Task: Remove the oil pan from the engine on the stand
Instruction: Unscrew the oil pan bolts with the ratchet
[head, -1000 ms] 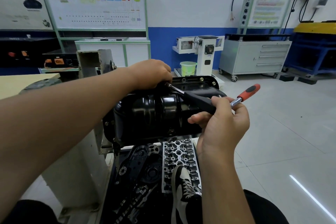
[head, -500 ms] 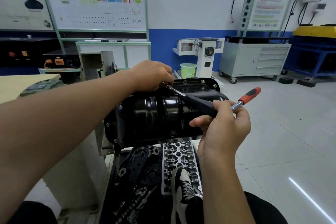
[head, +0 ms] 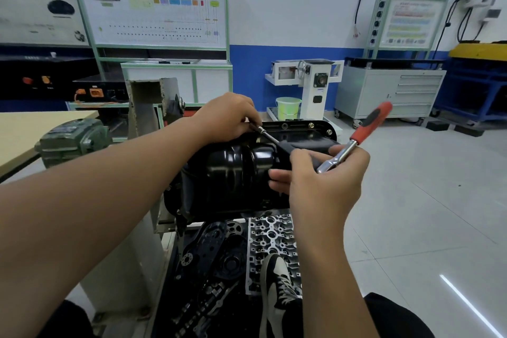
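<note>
Head view shows the oil pan [head: 241, 173] on the engine at center, flange bolts [head: 311, 125] at 1 o'clock remaining, left hand [head: 227, 118] pinching the extension [head: 267, 134], right hand [head: 323, 175] gripping the ratchet [head: 354, 140].

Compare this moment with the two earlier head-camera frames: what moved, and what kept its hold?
The ratchet swung its red grip upward and away in the right hand, which holds its black handle. The left hand stayed curled over the tool's far end at the oil pan flange. The pan remains seated on the engine; nothing was let go.
</note>
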`<action>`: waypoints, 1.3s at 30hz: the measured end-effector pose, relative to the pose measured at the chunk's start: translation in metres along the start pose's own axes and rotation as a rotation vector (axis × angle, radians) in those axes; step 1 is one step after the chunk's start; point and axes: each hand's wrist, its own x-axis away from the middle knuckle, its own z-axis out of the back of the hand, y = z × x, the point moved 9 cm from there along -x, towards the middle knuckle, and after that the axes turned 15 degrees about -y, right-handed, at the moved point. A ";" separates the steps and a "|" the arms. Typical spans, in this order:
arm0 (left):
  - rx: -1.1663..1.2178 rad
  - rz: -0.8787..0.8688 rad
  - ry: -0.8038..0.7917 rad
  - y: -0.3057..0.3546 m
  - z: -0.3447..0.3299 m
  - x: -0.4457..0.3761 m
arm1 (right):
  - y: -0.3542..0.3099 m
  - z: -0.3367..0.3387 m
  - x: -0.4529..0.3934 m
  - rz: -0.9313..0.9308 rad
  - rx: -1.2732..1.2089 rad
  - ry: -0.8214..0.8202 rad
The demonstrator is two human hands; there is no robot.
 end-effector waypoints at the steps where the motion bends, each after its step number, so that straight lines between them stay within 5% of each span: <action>1: 0.010 0.006 -0.005 0.000 -0.001 0.000 | -0.001 -0.002 -0.001 -0.002 0.016 -0.010; 12: 0.003 0.177 0.050 -0.017 0.000 0.006 | -0.017 -0.009 0.009 0.131 0.200 0.048; 26: 0.023 0.201 -0.022 -0.014 -0.003 0.006 | -0.028 -0.028 -0.015 0.167 0.496 -0.082; 39: 0.044 0.181 -0.026 -0.014 -0.004 0.002 | -0.020 -0.026 -0.009 0.149 0.356 -0.082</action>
